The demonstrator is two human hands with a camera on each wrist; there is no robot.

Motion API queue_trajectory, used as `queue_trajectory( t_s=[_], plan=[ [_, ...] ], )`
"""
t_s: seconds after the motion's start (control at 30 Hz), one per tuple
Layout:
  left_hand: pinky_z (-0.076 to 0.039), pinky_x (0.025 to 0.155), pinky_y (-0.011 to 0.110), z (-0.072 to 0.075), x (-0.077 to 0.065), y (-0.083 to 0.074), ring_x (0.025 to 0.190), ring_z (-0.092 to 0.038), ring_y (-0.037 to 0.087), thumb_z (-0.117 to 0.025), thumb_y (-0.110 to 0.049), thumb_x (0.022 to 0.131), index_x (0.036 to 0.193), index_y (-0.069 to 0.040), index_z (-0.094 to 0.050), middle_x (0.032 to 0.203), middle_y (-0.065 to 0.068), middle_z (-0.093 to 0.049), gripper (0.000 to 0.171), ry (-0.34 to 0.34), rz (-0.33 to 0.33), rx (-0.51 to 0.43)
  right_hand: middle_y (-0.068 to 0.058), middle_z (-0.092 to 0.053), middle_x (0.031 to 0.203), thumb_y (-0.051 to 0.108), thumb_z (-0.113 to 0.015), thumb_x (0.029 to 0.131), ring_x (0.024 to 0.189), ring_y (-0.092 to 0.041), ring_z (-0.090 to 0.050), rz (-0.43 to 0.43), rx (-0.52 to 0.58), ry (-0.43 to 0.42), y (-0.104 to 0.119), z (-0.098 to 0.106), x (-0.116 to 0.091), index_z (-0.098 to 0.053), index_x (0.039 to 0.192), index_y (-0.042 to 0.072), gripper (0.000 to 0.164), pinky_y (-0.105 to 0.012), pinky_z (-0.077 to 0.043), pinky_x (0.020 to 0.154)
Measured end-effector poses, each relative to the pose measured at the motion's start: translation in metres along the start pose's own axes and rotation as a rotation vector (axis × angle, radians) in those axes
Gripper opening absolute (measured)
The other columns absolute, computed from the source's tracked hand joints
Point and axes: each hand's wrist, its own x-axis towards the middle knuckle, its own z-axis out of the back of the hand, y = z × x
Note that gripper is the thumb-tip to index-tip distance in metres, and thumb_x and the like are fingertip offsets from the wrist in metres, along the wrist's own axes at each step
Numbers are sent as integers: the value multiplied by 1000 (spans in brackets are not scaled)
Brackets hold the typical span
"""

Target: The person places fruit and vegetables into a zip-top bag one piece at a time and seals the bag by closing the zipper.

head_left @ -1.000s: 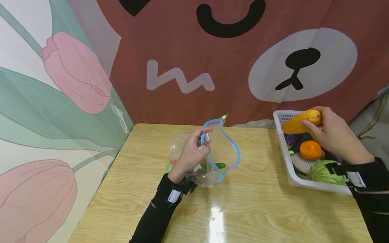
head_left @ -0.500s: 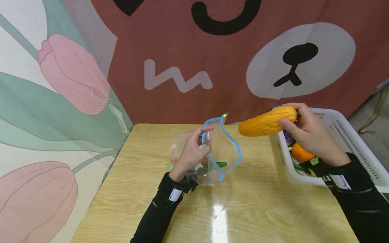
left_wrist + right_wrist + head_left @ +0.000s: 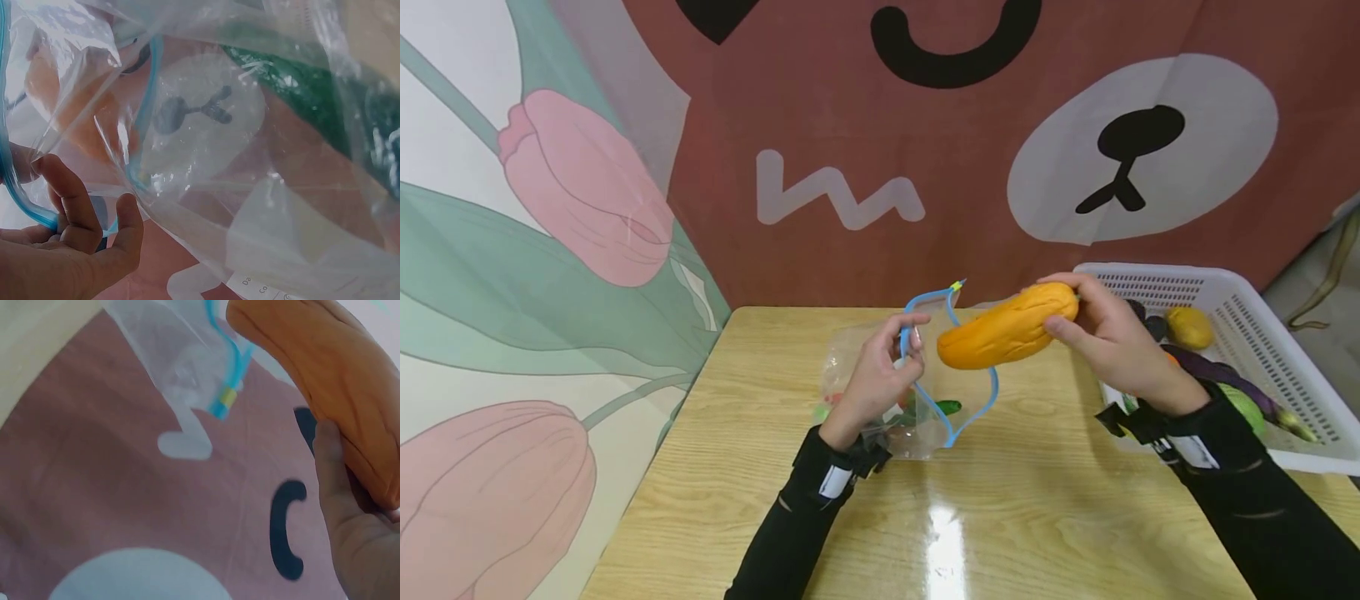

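Note:
My left hand (image 3: pixel 876 367) pinches the blue-edged rim of a clear zip bag (image 3: pixel 846 350), its mouth spread wide towards the right. Inside the bag lie a green vegetable (image 3: pixel 950 407) and some red and pale green pieces, partly hidden by the hand. With thumb and fingers my right hand (image 3: pixel 1112 346) grips one end of a long orange-yellow vegetable (image 3: pixel 1007 329). Its free end overlaps the bag's mouth in the head view. In the right wrist view, the bag's yellow zip slider (image 3: pixel 227 397) shows near that vegetable (image 3: pixel 337 375).
A white plastic basket (image 3: pixel 1311 350) stands at the right of the wooden table (image 3: pixel 700 500). It holds a yellow lemon-like fruit (image 3: pixel 1190 327), a long purple eggplant (image 3: pixel 1225 372) and a green cabbage (image 3: pixel 1243 407), partly behind my right forearm. A printed cloth (image 3: pixel 820 267) hangs behind the table.
My right hand has carried the orange-yellow vegetable left, from over the basket to the bag's mouth. The left hand keeps its hold on the bag, almost unmoved.

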Motion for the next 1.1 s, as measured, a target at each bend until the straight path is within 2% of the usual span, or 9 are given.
queue_trajectory(
  t_s=[0.17,0.3,0.47,0.6,0.77,0.9,0.97,1.1],
  plan=[
    [-40,73,25,-1,0,-2,75,-45,16,-52,9,81,126,10,-49,90,17,-47,45,9,-4,7,-9,-54,123,-1,-61,89,96,-12,-57,6,-300,100,-6,-20,8,-43,133,2,47,-21,-50,80],
    [-41,71,24,-2,-1,-14,75,-45,15,-50,12,80,126,13,-47,88,20,-46,46,17,7,8,-10,-57,119,7,-69,84,94,-15,-59,93,-487,201,-11,-39,15,-45,132,1,54,-30,-52,78],
    [-41,71,24,-3,-2,-35,75,-46,14,-48,12,80,125,16,-46,87,21,-46,45,31,20,12,-9,-57,118,16,-74,81,95,-17,-58,218,-641,339,-24,-62,23,-50,128,1,55,-32,-51,75],
    [-40,71,25,-3,-3,-39,74,-46,15,-48,12,82,125,15,-47,87,22,-46,43,33,21,18,-9,-56,120,19,-77,78,99,-19,-57,280,-727,414,-37,-74,28,-57,124,2,52,-30,-50,77],
    [-40,70,29,-3,-2,-35,72,-45,15,-49,11,83,126,13,-47,86,20,-46,43,36,19,15,-7,-56,107,21,-80,75,92,-22,-55,267,-846,469,-44,-83,35,-65,112,6,42,-30,-49,72],
    [-39,69,28,-2,0,-17,72,-44,15,-52,7,85,129,6,-49,85,13,-46,44,21,11,1,-6,-53,100,18,-78,77,80,-19,-54,197,-856,492,-48,-90,39,-66,108,7,35,-27,-46,64],
    [-39,67,28,-2,1,-8,71,-45,15,-53,4,85,129,3,-50,84,10,-46,44,14,1,-8,-7,-52,98,12,-74,81,70,-15,-53,168,-804,494,-52,-92,41,-66,107,6,28,-25,-44,60],
    [-40,66,28,-2,1,-4,70,-46,16,-53,1,85,129,2,-51,83,9,-48,44,18,-15,-21,-10,-51,104,2,-66,85,64,-11,-51,113,-696,514,-59,-92,42,-66,105,3,19,-22,-43,58]
  ],
)
